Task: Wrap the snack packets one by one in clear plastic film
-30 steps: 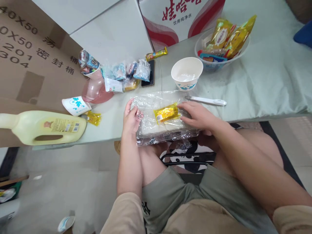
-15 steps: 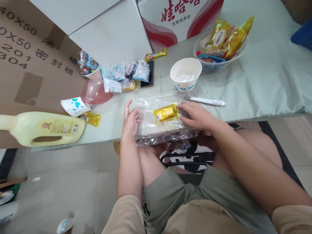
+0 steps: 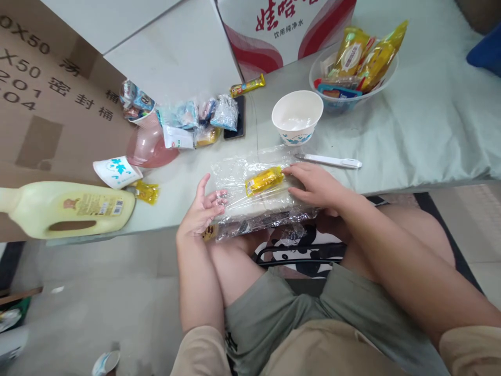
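Observation:
A small yellow snack packet [image 3: 264, 181] lies on a sheet of clear plastic film [image 3: 235, 169] near the table's front edge; I cannot tell whether a layer of film covers it. Something flat and whitish shows beneath the film. My left hand [image 3: 201, 211] is open at the film's left edge, thumb raised, fingertips touching the film. On the other side my right hand [image 3: 315, 184] lies open, its fingers stretched over the film, the index fingertip at the packet's right end. Just beyond that hand is a white utility knife [image 3: 332, 161].
A paper bowl [image 3: 295, 122] and a clear bowl [image 3: 315, 70] of packets stand behind. Wrapped snacks [image 3: 182, 115], a phone [image 3: 239, 122], a pink bowl [image 3: 146, 143], a tipped paper cup [image 3: 113, 172] and a yellow jug [image 3: 70, 209] are leftward. Boxes [image 3: 183, 62] line the back.
My left hand has shifted left and towards me, its fingers now spreading rather than curled. The right hand has stayed nearly still. The packet's printed label shows less clearly.

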### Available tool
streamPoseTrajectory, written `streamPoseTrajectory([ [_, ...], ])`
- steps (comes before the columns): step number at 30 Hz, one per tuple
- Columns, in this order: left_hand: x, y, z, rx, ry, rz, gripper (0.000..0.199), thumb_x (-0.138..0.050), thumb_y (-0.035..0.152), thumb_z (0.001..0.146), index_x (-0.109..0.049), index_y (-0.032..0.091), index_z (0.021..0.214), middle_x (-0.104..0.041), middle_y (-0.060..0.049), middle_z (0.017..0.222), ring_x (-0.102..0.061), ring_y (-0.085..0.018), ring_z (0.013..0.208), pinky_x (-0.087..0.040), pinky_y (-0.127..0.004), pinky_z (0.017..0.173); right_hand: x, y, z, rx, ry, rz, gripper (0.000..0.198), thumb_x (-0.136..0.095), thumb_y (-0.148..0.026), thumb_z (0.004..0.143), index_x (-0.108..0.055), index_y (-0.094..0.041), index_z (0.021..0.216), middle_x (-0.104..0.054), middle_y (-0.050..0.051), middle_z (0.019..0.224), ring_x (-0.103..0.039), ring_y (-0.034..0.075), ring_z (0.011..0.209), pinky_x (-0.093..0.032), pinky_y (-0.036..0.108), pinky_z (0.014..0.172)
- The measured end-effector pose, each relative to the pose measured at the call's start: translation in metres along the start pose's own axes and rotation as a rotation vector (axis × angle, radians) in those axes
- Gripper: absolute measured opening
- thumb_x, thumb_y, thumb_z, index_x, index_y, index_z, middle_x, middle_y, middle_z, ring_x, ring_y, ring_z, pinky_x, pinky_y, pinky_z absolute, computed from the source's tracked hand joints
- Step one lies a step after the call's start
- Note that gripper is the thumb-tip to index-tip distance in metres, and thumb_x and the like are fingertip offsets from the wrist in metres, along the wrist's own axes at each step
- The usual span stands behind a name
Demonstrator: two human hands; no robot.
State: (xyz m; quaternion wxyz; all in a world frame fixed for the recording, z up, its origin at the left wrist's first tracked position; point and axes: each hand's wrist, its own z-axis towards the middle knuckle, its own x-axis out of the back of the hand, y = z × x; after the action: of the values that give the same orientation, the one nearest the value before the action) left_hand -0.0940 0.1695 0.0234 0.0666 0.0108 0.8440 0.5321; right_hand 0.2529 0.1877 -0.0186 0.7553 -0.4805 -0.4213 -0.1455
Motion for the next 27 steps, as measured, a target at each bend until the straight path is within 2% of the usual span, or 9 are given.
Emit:
streamPoseTrajectory([
  [3,-0.002,0.0,-0.001,0.039,0.018,0.006,0.109,-0.09,0.014,0.06,-0.035,0.039,0.152,-0.072,-0.004,0.108,-0.069,-0.01,0.073,-0.05,-0.013,0.051,-0.002,0.001,0.0,-0.008,0.011,-0.007,0.043,-0.055,-0.032,0.089,-0.062,-0.019,0.13,-0.069,0.015,0.125,-0.063,0.034,0.117,-0.05,0.054,0.102],
  [7,-0.015,0.0,0.008,0.036,0.127,0.019,0.076,-0.082,0.029,0.075,-0.047,0.03,0.142,-0.075,-0.004,0.101,-0.066,-0.008,0.063,-0.047,-0.014,0.049,-0.004,0.001,-0.001,0.009,0.018,-0.033,0.043,-0.054,-0.032,0.09,-0.062,-0.019,0.13,-0.068,0.015,0.125,-0.062,0.034,0.118,-0.05,0.052,0.102],
  [11,-0.029,-0.001,0.02,-0.081,0.149,0.073,0.061,-0.083,0.021,0.069,-0.06,0.027,0.125,-0.075,-0.004,0.102,-0.062,-0.008,0.062,-0.045,-0.016,0.049,-0.004,-0.006,-0.002,0.0,0.053,-0.062,0.039,-0.052,-0.03,0.091,-0.063,-0.018,0.127,-0.068,0.016,0.123,-0.063,0.034,0.115,-0.052,0.052,0.098],
  [14,-0.038,-0.002,0.025,-0.21,0.144,0.085,0.048,-0.082,0.014,0.062,-0.067,0.023,0.106,-0.073,-0.003,0.099,-0.054,-0.005,0.056,-0.041,-0.017,0.049,-0.002,-0.017,-0.002,-0.047,0.157,-0.06,0.033,-0.047,-0.025,0.093,-0.066,-0.019,0.12,-0.07,0.015,0.119,-0.065,0.032,0.111,-0.054,0.05,0.095],
  [16,-0.044,-0.002,0.027,-0.267,0.145,0.053,0.043,-0.082,0.014,0.059,-0.067,0.022,0.099,-0.071,-0.002,0.096,-0.049,-0.004,0.054,-0.038,-0.018,0.048,-0.001,-0.023,-0.002,-0.043,0.227,-0.048,0.031,-0.047,-0.023,0.093,-0.067,-0.02,0.117,-0.071,0.014,0.12,-0.065,0.032,0.112,-0.053,0.05,0.097],
  [18,-0.052,-0.001,0.028,-0.288,0.117,-0.001,0.042,-0.081,0.016,0.058,-0.067,0.023,0.098,-0.07,-0.002,0.096,-0.046,-0.005,0.054,-0.036,-0.02,0.047,-0.002,-0.027,-0.001,0.007,0.236,-0.041,0.033,-0.051,-0.022,0.091,-0.066,-0.022,0.121,-0.07,0.012,0.126,-0.063,0.032,0.119,-0.05,0.052,0.103],
  [22,-0.068,0.004,0.03,-0.279,-0.011,-0.096,0.046,-0.079,0.017,0.057,-0.065,0.025,0.1,-0.068,-0.002,0.095,-0.037,-0.005,0.052,-0.032,-0.022,0.045,-0.008,-0.029,0.0,0.056,0.103,-0.075,0.048,-0.059,-0.024,0.087,-0.059,-0.023,0.135,-0.062,0.011,0.142,-0.059,0.035,0.127,-0.046,0.056,0.107],
  [24,-0.072,0.007,0.033,-0.29,-0.029,-0.128,0.046,-0.077,0.015,0.055,-0.064,0.025,0.099,-0.067,-0.001,0.093,-0.036,-0.006,0.052,-0.03,-0.023,0.045,-0.011,-0.027,0.0,0.001,0.074,-0.094,0.052,-0.06,-0.024,0.085,-0.058,-0.022,0.137,-0.064,0.013,0.138,-0.062,0.036,0.121,-0.049,0.056,0.102],
  [27,-0.072,0.011,0.04,-0.305,0.024,-0.164,0.044,-0.072,0.009,0.054,-0.063,0.024,0.095,-0.065,0.001,0.087,-0.036,-0.004,0.051,-0.029,-0.021,0.044,-0.013,-0.022,0.002,-0.037,0.129,-0.076,0.049,-0.062,-0.024,0.084,-0.06,-0.02,0.133,-0.068,0.014,0.128,-0.064,0.035,0.114,-0.052,0.055,0.096],
])
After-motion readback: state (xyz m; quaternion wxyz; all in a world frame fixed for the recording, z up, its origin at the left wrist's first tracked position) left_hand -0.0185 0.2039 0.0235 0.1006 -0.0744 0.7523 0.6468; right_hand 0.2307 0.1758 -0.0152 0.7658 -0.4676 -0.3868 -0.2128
